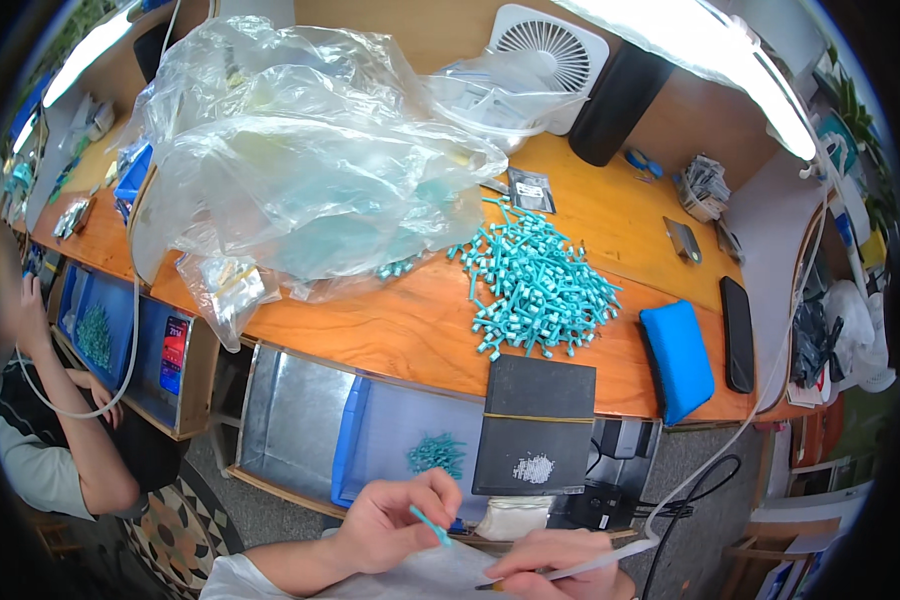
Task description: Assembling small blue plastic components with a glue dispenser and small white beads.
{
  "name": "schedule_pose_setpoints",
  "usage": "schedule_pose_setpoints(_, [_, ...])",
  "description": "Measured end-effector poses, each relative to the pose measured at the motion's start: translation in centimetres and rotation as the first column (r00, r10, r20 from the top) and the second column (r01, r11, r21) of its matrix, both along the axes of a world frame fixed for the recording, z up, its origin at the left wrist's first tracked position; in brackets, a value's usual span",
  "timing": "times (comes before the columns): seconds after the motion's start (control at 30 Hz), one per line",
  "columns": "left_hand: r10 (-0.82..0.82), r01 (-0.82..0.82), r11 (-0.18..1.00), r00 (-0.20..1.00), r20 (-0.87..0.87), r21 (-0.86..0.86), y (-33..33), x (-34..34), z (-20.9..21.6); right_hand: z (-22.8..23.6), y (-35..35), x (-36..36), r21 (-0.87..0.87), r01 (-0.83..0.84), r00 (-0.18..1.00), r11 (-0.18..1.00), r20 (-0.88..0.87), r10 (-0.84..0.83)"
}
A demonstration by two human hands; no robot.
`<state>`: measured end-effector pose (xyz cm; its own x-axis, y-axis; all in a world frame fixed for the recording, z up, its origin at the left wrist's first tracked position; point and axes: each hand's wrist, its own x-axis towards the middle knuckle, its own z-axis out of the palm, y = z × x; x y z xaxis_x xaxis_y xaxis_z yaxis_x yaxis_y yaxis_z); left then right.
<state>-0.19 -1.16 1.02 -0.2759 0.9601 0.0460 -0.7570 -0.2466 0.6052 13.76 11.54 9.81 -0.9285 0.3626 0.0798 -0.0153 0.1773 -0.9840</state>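
Note:
My left hand (395, 530) pinches a small teal plastic stick (430, 525) between thumb and fingers. Beside it, my right hand (560, 562) grips a pen-like tool with a dark tip (488, 586), joined to a whitish hose (660, 530). The tip points left and sits apart from the stick. Just beyond my hands lies a black board (540, 392) with a yellow band around it and a heap of tiny white pieces (533, 469) on it. More teal sticks (436, 455) lie in a blue tray (348, 440) in the open drawer.
A large pile of teal sticks with white ends (535, 280) covers part of the wooden table (370, 335). Clear plastic bags (300, 160) bulge at the left. A blue pouch (678, 360) and black phone-like slab (737, 335) lie right. Another person's arm (95, 450) is at far left.

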Motion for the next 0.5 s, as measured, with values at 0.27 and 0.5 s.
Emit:
schedule_pose_setpoints(0.27, [-0.011,0.028,0.988,0.994,0.109,-0.152,0.4,0.3,-0.7,-1.1,1.2,-0.9,-0.127,0.421,0.893,0.898,-0.117,-0.435])
schedule_pose_setpoints(0.5, [-0.066,0.088,0.971,0.992,0.104,-0.224,0.5,0.9,-1.1,-2.6,1.5,-2.2,0.143,0.586,0.804,0.798,-0.228,-0.549])
